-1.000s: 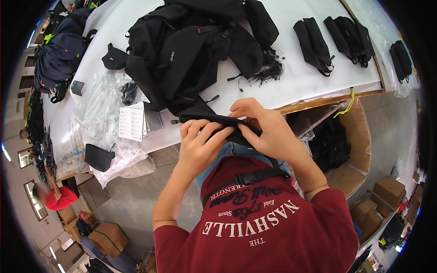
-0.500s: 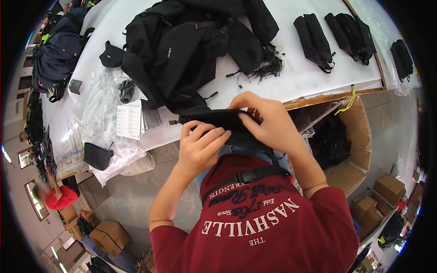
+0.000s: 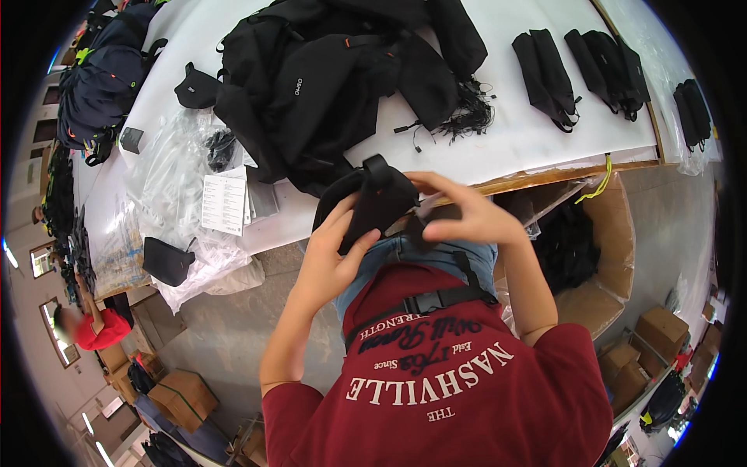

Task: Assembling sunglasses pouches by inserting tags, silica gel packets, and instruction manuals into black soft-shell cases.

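Observation:
A small black fabric pouch (image 3: 381, 204) is held up at the table's front edge, tilted, with a loop of webbing at its top. My left hand (image 3: 331, 253) is closed on its left side, thumb across the front. Beside its right end is my right hand (image 3: 475, 218), index finger reaching the pouch's edge and thumb apart below. A dark blurred piece lies between those fingers, and whether they grip it is unclear. Just beyond, a heap of black fabric pouches (image 3: 268, 109) covers the table, with a bundle of black cords with tips (image 3: 467, 113) at its right.
Flat black pouches (image 3: 545, 74) lie at the table's right. Clear plastic bags (image 3: 167, 171), printed white cards (image 3: 223, 204) and another black pouch (image 3: 167, 261) are at the left. An open carton (image 3: 615, 241) stands below the right table edge. A person in red (image 3: 101, 331) is far left.
The pouch has been turned from lying level to a raised tilt, its webbing loop now showing. My left fingers have shifted around it, and my right thumb has moved down, away from its top edge.

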Tool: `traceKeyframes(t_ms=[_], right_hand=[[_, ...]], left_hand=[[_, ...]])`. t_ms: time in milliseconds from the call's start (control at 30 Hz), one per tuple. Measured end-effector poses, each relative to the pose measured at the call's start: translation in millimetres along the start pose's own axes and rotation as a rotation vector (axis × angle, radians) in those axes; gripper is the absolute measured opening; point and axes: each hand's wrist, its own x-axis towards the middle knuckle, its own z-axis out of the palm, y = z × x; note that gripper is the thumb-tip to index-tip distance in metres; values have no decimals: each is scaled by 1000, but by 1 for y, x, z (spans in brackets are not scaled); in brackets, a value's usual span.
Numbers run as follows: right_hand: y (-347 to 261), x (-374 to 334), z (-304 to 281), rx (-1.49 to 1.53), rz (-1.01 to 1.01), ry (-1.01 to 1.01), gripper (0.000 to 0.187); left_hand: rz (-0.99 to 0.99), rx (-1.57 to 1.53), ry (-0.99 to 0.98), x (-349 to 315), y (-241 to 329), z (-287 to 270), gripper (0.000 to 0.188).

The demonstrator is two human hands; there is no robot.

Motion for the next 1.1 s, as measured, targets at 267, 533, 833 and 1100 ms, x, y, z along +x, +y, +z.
traceKeyframes(t_ms=[267, 533, 833, 1100], right_hand=[[35, 4, 38, 360, 179, 215, 57], [24, 5, 17, 672, 173, 440, 14], [6, 25, -19, 1362, -24, 723, 24], [7, 49, 1, 1177, -44, 574, 32]], left_hand=[[-196, -312, 180, -5, -11, 17, 26], [-348, -435, 279, -15, -19, 5, 26], [-387, -112, -302, -25, -3, -12, 28], [-179, 73, -466, -16, 23, -12, 28]])
